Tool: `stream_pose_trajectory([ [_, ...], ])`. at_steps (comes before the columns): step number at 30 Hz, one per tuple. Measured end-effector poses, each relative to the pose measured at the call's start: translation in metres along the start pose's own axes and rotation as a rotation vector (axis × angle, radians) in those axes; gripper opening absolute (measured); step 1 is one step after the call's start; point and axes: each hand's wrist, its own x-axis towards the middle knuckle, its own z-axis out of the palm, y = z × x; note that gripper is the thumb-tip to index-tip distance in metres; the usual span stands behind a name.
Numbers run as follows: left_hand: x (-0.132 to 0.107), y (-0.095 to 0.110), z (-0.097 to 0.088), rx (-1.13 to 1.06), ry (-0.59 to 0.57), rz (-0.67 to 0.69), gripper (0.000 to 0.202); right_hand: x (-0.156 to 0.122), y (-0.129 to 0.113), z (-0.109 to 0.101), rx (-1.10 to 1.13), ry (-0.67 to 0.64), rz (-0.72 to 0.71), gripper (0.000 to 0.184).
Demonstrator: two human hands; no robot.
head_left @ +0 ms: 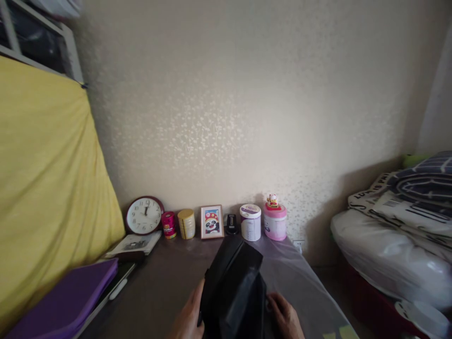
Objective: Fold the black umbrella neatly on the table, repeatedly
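A black bag (pixel 233 287) stands upright on the dark table (pixel 165 278) at the bottom middle of the view. My left hand (pixel 189 315) presses against the bag's left side, fingers wrapped on its edge. My right hand (pixel 284 315) grips the bag's right side, fingers curled onto it. Both hands are cut off by the lower edge of the view.
Along the wall stand a round clock (pixel 144 215), a red tin (pixel 168 224), a yellow tin (pixel 186 223), a panda picture frame (pixel 212 221), a white tub (pixel 250 221) and a pink tub (pixel 275 222). A purple folder (pixel 67 301) and a booklet (pixel 136 244) lie left. Bedding (pixel 395 245) is piled at the right.
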Motion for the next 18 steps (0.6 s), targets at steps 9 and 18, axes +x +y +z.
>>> stream_pose_trajectory([
  [9, -0.002, 0.009, -0.012, -0.468, -0.135, -0.283, 0.047, 0.016, -0.015, -0.009, 0.258, -0.041, 0.065, 0.045],
  [18, -0.006, 0.021, -0.031, -0.726, -0.239, -0.323, 0.025, 0.051, -0.021, -0.001, 0.41, 0.029, 0.146, 0.047],
])
